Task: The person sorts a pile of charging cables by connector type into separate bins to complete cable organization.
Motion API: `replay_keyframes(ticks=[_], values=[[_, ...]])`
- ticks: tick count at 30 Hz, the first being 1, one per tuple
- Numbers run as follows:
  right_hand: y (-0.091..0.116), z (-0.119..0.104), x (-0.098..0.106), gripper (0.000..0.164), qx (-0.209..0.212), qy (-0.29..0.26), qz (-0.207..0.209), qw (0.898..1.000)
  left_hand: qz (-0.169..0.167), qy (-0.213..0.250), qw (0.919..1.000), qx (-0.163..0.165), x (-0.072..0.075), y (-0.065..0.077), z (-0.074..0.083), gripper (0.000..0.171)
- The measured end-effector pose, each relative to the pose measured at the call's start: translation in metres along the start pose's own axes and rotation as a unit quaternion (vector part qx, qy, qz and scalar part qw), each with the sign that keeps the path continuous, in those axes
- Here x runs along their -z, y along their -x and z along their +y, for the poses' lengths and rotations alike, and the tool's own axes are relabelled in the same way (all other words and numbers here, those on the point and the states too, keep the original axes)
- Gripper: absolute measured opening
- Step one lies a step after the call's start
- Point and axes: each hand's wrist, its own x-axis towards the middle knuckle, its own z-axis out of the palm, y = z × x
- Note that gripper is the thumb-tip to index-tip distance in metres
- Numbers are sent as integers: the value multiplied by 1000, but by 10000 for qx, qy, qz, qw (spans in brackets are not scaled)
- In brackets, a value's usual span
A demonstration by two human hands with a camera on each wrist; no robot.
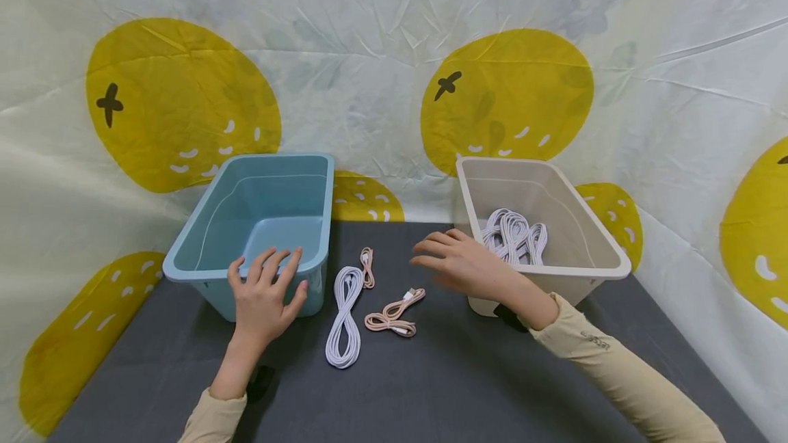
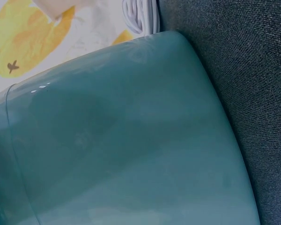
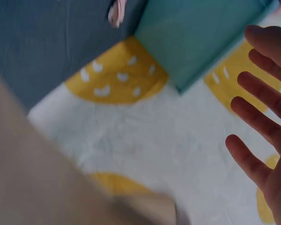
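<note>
My left hand [image 1: 265, 299], fingers spread, is at the near rim of the blue bin [image 1: 308, 264]; whether it touches the rim I cannot tell. In the left wrist view the bin's wall [image 2: 126, 131] fills most of the picture. My right hand [image 1: 462, 262] hovers beside the left wall of the beige bin [image 1: 572, 271], holding nothing; the right wrist view shows its fingers apart. Between the bins lie a bundled white cable [image 1: 343, 327], a small pink cable [image 1: 367, 269] and a larger pink cable [image 1: 394, 314]. Bundled white cables [image 1: 514, 234] rest inside the beige bin.
A dark cloth [image 1: 400, 395] covers the table. Behind and along both sides hangs a pale sheet [image 1: 369, 108] printed with big yellow fruit shapes. Both bins stand near the table's far edge, blue at left and beige at right.
</note>
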Motion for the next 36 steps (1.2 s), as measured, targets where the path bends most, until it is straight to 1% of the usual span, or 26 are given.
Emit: replay_keyframes(ticks=[4, 10, 18, 22, 30, 36], values=[[-10, -12, -18, 41, 208, 1, -208, 9996, 11, -5, 10000, 3, 0, 0, 0, 44], [-24, -27, -45, 50, 502, 219, -606, 9967, 32, -10, 10000, -9, 0, 0, -1, 44], [-36, -42, -75, 55, 510, 97, -1188, 9916, 60, -26, 10000, -21, 0, 0, 0, 45], [-41, -47, -86, 57, 649, 209, -1386, 9880, 47, -29, 10000, -18, 1, -1, 1, 45], [-52, -56, -98, 74, 822, 32, -1876, 9788, -15, -71, 10000, -52, 1, 0, 0, 45], [-57, -61, -106, 74, 1003, 0, -2021, 9742, -82, -136, 9998, -71, 1, 1, -1, 46]])
